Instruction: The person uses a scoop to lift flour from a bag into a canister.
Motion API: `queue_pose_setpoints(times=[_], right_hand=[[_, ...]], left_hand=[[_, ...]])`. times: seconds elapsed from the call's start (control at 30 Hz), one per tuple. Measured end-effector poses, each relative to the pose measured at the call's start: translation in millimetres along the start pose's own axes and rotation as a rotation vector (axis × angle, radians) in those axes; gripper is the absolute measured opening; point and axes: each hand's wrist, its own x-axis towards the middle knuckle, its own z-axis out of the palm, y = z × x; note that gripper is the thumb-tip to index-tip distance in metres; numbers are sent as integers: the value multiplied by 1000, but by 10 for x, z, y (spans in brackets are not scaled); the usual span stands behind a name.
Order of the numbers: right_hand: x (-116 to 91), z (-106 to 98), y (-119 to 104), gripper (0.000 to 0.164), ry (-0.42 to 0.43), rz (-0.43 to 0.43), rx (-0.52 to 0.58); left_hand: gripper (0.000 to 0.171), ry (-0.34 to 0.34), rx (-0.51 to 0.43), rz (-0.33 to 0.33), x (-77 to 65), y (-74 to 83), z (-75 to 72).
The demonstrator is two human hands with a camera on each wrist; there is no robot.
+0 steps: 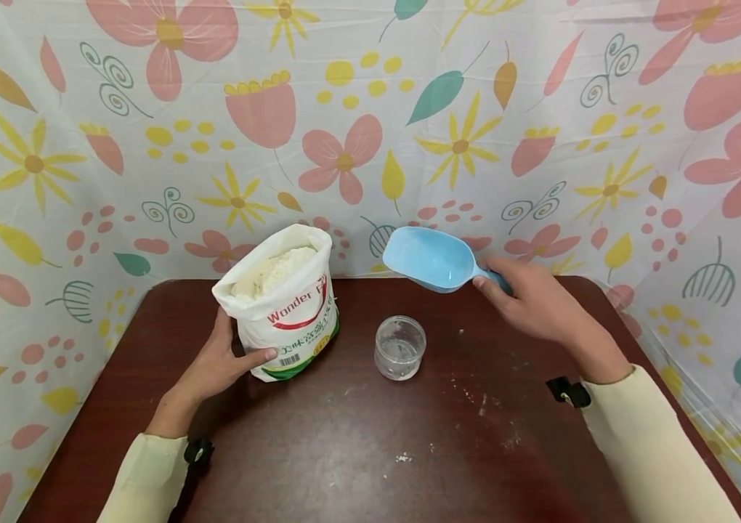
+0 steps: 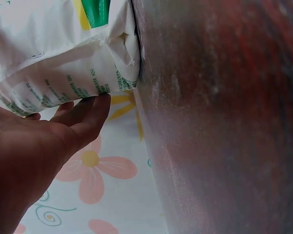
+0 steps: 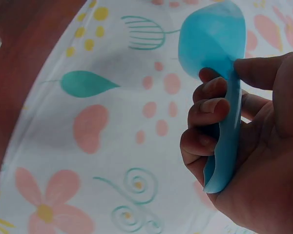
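On the left part of a dark, glossy table (image 1: 312,450), a white printed bag (image 1: 295,319), soft mouth open and seeming to lean a little left, with pale powder (image 1: 288,269) showing up near the rim. Around its lower left side, the left hand (image 1: 213,365), gripping between thumb and fingers: thumb across the front, fingertips pressed against the side panel.

Farther right, held in the air, a light-blue scoop (image 1: 439,263), bowl turned toward the bag and looking empty. Around its handle (image 3: 229,139), the right hand (image 1: 530,299), with fingers curled close and thumb where handle meets bowl.

Between the hands, apart from both, a clear round jar (image 1: 400,365), upright and apparently empty. On the nearer table, white specks (image 1: 404,458). Behind, a flowered cloth (image 1: 357,80).

Judging handling by looks: bag probably weighty yet floppy, apt to sag or puff powder if squeezed; best steadied low, from both sides. Scoop likely light, stiff plastic; best taken by the handle. Jar smooth, perhaps slippery; cannot tell whether breakable glass or plastic; best grasped gently around the wall.
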Motion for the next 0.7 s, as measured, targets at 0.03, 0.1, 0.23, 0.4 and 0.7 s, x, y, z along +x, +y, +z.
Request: queue_pose_setpoints(times=[0.03,0.1,0.23,0.4,0.7], right_hand=[[46,-24,-24,12,9,-35,-6],[136,-72,-80,7,23,-79,-18],[280,-158,-193,14,31,-103,-50],[438,-225,-304,8,14,-93,-92],[782,-253,-455,20,26,-203,-108]], left_hand=[[137,0,-4,1,0,-2,1],[137,1,-5,1,-5,1,-1],[138,1,-3,6,7,8,2],[139,8,8,16,24,1,4],[137,8,0,29,5,-4,17]])
